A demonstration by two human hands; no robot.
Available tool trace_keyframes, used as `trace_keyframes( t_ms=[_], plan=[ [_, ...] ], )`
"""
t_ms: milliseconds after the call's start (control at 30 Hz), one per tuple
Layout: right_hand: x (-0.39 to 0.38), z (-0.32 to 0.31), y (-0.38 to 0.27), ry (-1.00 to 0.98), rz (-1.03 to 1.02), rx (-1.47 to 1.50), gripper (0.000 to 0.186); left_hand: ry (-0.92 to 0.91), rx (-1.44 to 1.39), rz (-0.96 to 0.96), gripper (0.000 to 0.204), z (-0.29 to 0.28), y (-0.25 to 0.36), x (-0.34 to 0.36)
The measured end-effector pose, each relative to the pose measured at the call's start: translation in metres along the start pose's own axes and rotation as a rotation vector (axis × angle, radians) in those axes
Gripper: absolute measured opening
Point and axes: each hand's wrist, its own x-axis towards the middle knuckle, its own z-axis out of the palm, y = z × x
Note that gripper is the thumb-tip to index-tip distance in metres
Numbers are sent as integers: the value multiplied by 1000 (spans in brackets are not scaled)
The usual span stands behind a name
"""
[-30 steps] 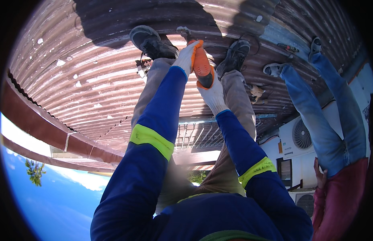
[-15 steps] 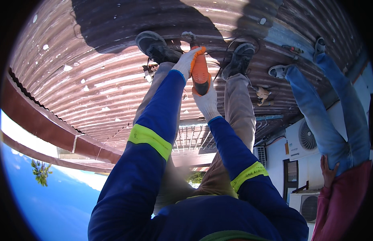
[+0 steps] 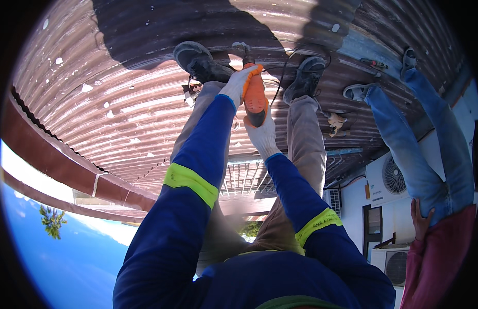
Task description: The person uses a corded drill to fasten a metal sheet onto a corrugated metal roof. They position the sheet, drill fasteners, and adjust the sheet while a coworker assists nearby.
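- Between the shoes, above the roof: holding an orange tool.
- Gripping its front with the left hand.
- Clasping its rear with the right hand.
- Perhaps touching the roof with its tip; hard to tell.
- At right, a co-worker's jeans.

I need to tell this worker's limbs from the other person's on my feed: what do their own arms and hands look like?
The left hand and right hand wear whitish knit gloves with orange on the fingers. The long sleeves are dark blue, each with a lime-yellow band bearing dark marks. Light-blue edging shows where glove meets sleeve.
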Motion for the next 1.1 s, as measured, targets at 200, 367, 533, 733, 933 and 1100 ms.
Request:
trace_keyframes(
  t_ms=[200, 367, 533, 733, 933, 1100],
  plan=[
    [-5, -2, -2, -1, -32, 50, 88, 1, -24, -25, 28, 2, 0, -5],
    [-9, -6, -10, -5, -20, 73, 85, -30, 7, 2, 33, 6, 4, -21],
    [-9, -14, -22, -20, -15, 47, 89, -20, -35, -1, 40, 8, 6, -25],
    [-8, -23, -26, -67, 15, -85, 90, -80, -91, -21, 41, 2, 2, -15],
    [-8, -22, -9, -10, 26, 49, 75, 10, 83, 75, 50, 9, -9, -12],
    [-10, 5, 10, -46, 249, 363, 54, 101, 283, 123, 53, 13, -5, -13]
  ],
)
